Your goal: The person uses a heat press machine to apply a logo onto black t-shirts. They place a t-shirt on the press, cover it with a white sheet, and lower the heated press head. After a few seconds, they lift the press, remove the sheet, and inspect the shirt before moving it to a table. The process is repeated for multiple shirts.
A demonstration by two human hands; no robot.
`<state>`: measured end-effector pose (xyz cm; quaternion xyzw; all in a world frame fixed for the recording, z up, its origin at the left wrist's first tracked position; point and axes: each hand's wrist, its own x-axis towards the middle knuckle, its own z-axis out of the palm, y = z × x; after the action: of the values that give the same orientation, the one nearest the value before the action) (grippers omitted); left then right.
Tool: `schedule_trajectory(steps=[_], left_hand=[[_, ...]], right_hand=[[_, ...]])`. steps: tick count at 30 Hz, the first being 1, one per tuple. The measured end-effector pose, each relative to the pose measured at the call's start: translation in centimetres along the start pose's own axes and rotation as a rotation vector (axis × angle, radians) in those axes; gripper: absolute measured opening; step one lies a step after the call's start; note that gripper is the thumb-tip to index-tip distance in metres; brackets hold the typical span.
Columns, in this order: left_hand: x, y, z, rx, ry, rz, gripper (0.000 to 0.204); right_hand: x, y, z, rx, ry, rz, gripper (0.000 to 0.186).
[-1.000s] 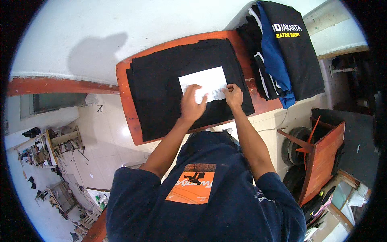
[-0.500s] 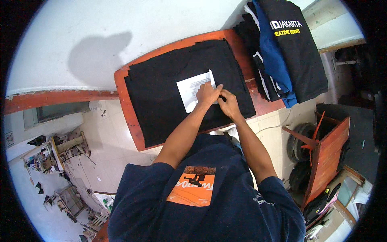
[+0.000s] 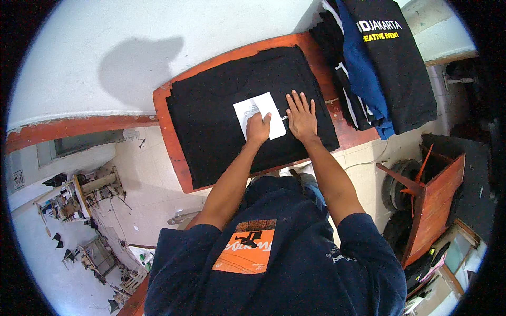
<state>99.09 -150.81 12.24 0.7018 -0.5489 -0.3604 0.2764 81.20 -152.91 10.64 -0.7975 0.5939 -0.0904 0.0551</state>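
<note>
Black fabric pieces, maybe shirts, lie flat as a stack (image 3: pixel 208 113) on a reddish-brown wooden table (image 3: pixel 172 152). On the stack is a white sheet of paper (image 3: pixel 245 109) with small print, its right part folded or curled over. My left hand (image 3: pixel 257 129) is closed on the paper's lower part, thumb pointing away from me. To the right of it, my right hand (image 3: pixel 302 118) lies flat with fingers spread on the black cloth, holding nothing. A bit of white print shows on the cloth between the paper and my right hand.
A pile of folded shirts, with a printed black shirt (image 3: pixel 403 68) on top and a blue one (image 3: pixel 363 68) beside it, stands at the far right. A white wall (image 3: pixel 221 23) rises behind the table. An overturned wooden piece of furniture (image 3: pixel 435 205) is at right.
My hands, which were together over the paper's right edge, have parted. The right hand has opened flat on the cloth; the left has moved left and lower, with the paper's right part turned over.
</note>
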Motion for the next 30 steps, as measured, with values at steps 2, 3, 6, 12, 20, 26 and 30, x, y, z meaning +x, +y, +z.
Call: schedule_trajectory(steps=[2, 3, 6, 12, 20, 26, 30], left_hand=[[-0.8, -0.9, -0.9, -0.04, 0.03, 0.04, 0.033], [-1.2, -1.3, -1.4, -0.062, 0.037, 0.058, 0.033], [-2.2, -1.9, -2.6, -0.03, 0.024, 0.022, 0.031], [-2.9, -1.9, -3.4, -0.074, 0.068, -0.039, 0.029], [-3.2, -3.7, -4.0, 0.013, 0.094, -0.069, 0.032], [-3.9, -3.9, -4.6, 0.022, 0.137, -0.102, 0.034], [-4.2, -4.8, -5.1, 0.074, 0.156, -0.115, 0.034]], right_hand=[[0.0, 0.0, -0.1, 0.0, -0.033, 0.006, 0.05], [0.0, 0.0, -0.2, -0.005, -0.009, 0.001, 0.05], [0.1, -0.1, -0.3, -0.021, -0.019, -0.002, 0.05], [0.2, -0.3, -0.4, -0.053, -0.021, 0.002, 0.05], [0.2, -0.4, -0.4, -0.074, -0.043, 0.008, 0.051], [0.2, -0.4, -0.4, -0.083, -0.043, 0.008, 0.051], [0.2, -0.3, -0.2, -0.086, -0.041, 0.008, 0.051]])
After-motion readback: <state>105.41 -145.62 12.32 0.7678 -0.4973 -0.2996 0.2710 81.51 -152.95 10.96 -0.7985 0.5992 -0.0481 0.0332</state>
